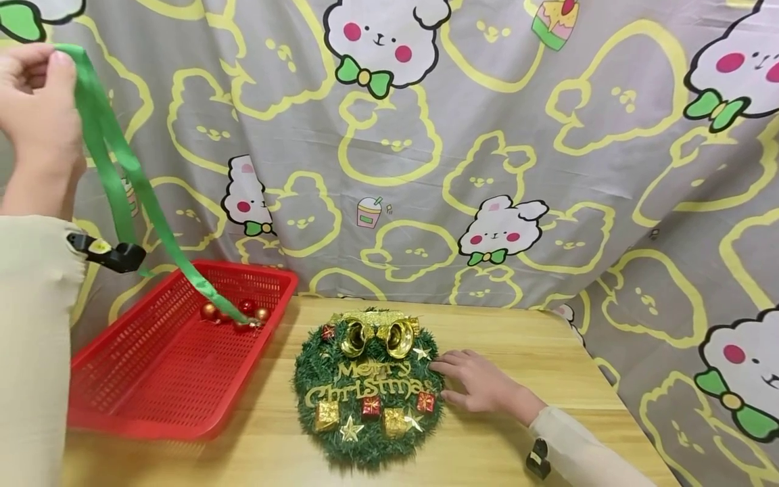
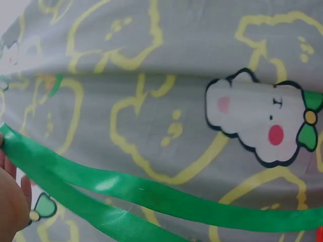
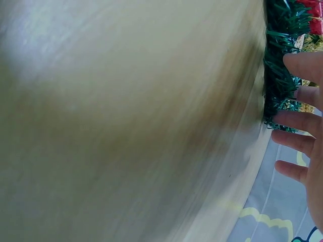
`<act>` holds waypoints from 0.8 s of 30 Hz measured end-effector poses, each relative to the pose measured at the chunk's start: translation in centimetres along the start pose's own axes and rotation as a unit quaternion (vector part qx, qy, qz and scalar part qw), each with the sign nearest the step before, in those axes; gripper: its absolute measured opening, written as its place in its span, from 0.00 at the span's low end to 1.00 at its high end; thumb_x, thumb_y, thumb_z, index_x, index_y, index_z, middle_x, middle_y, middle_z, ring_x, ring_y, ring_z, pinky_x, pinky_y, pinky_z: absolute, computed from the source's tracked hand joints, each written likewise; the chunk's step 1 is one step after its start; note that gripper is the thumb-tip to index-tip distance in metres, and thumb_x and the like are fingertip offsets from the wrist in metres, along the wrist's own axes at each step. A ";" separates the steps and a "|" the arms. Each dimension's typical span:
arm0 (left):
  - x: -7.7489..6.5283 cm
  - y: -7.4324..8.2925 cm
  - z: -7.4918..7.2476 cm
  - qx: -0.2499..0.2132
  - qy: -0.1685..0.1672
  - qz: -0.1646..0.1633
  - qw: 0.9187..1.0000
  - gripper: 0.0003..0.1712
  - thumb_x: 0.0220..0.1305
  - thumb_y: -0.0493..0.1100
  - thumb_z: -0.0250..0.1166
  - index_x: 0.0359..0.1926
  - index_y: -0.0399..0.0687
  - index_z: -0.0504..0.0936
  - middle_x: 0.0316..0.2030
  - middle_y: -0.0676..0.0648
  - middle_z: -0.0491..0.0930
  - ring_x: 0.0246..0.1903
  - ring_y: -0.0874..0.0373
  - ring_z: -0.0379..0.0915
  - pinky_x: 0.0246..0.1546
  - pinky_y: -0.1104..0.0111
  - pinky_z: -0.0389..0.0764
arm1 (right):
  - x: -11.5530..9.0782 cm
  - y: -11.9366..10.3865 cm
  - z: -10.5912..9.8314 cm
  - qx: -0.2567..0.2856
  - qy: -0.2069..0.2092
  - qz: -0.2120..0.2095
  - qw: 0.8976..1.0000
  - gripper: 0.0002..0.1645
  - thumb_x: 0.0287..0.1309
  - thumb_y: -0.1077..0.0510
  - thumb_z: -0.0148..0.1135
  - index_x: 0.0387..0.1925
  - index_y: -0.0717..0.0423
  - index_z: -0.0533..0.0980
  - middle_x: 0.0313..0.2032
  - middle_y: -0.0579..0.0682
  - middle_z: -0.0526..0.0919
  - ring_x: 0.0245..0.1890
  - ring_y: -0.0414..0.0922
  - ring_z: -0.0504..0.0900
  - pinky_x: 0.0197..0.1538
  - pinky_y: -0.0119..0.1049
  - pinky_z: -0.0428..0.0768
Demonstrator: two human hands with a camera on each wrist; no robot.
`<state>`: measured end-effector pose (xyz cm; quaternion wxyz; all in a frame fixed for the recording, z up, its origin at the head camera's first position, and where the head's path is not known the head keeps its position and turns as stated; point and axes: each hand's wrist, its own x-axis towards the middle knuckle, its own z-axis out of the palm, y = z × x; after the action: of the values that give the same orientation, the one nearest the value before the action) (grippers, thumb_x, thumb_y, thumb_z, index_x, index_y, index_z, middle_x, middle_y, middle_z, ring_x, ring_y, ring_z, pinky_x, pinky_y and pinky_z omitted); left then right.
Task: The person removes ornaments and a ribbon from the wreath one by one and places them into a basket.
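Note:
High at the left of the head view, my left hand [image 1: 45, 111] pinches a green ribbon [image 1: 130, 162] between thumb and fingers. The ribbon hangs in two strands, one running down into the red basket among small baubles. In the left wrist view the green ribbon [image 2: 141, 191] stretches across from the fingers at the left edge. My right hand [image 1: 477, 382] touches the right side of a green Christmas wreath [image 1: 365, 439] lying flat, its fingers extended. Gold bells [image 1: 398, 338], "Merry Christmas" lettering, stars and small gift boxes decorate the wreath. The right wrist view shows spread fingers [image 3: 298, 121] at its edge.
A red plastic basket [image 1: 152, 406] stands at the table's left, with several red and gold baubles [image 1: 209, 311] in its far right corner. The wooden table [image 1: 517, 446] runs back to a grey patterned curtain [image 1: 395, 203], which also hangs along the right.

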<state>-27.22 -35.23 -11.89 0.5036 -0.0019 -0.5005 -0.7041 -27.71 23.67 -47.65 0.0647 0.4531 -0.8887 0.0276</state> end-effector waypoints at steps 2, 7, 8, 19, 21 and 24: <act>-0.5 -0.4 0.6 0.000 -0.007 0.016 1.000 0.04 0.61 0.31 0.68 0.36 0.41 0.88 0.32 0.52 0.79 0.33 0.65 0.71 0.37 0.81 0.73 | 0.0 0.1 -0.1 -0.001 0.002 -0.001 1.000 0.35 0.67 0.38 0.58 0.68 0.50 0.73 0.64 0.53 0.79 0.65 0.54 0.77 0.67 0.60 0.72; -2.1 -3.1 0.5 0.092 -0.071 0.019 0.993 0.07 0.61 0.32 0.68 0.32 0.45 0.91 0.24 0.58 0.82 0.25 0.68 0.74 0.32 0.82 0.75 | 0.0 0.0 -0.3 0.002 0.005 -0.006 1.000 0.35 0.67 0.39 0.58 0.68 0.51 0.73 0.64 0.54 0.79 0.65 0.55 0.77 0.67 0.60 0.72; -2.4 -3.7 0.2 0.112 -0.092 0.015 0.989 0.08 0.61 0.32 0.67 0.32 0.47 0.91 0.23 0.59 0.83 0.24 0.69 0.74 0.31 0.82 0.75 | 0.0 0.0 -0.3 0.003 0.004 -0.007 1.000 0.34 0.67 0.39 0.58 0.68 0.51 0.73 0.64 0.54 0.79 0.65 0.55 0.78 0.67 0.60 0.72; -4.1 -7.8 -2.6 0.286 -0.294 -0.021 0.912 0.10 0.67 0.43 0.68 0.33 0.68 0.89 0.24 0.73 0.82 0.28 0.78 0.76 0.31 0.84 0.71 | 0.1 -0.1 -0.1 0.003 0.005 -0.011 1.000 0.34 0.66 0.39 0.59 0.68 0.51 0.73 0.63 0.53 0.80 0.64 0.54 0.78 0.66 0.60 0.73; -4.2 -8.0 -3.0 0.325 -0.327 -0.029 0.887 0.07 0.68 0.47 0.68 0.35 0.70 0.88 0.25 0.75 0.82 0.32 0.77 0.75 0.33 0.82 0.71 | 0.1 0.0 -0.1 0.003 0.005 -0.011 1.000 0.34 0.66 0.40 0.59 0.68 0.51 0.73 0.63 0.53 0.80 0.64 0.54 0.78 0.66 0.59 0.73; -4.2 -8.1 -3.7 0.385 -0.384 -0.046 0.838 0.06 0.69 0.53 0.66 0.42 0.68 0.89 0.30 0.74 0.83 0.37 0.76 0.73 0.36 0.80 0.70 | 0.2 0.1 0.0 0.004 0.003 -0.009 1.000 0.34 0.66 0.39 0.59 0.68 0.51 0.73 0.64 0.54 0.80 0.64 0.55 0.78 0.66 0.60 0.72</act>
<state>-29.07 -34.91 -21.53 0.1983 -0.0554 -0.8841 -0.4196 -27.92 23.60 -47.59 0.0661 0.4610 -0.8843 0.0317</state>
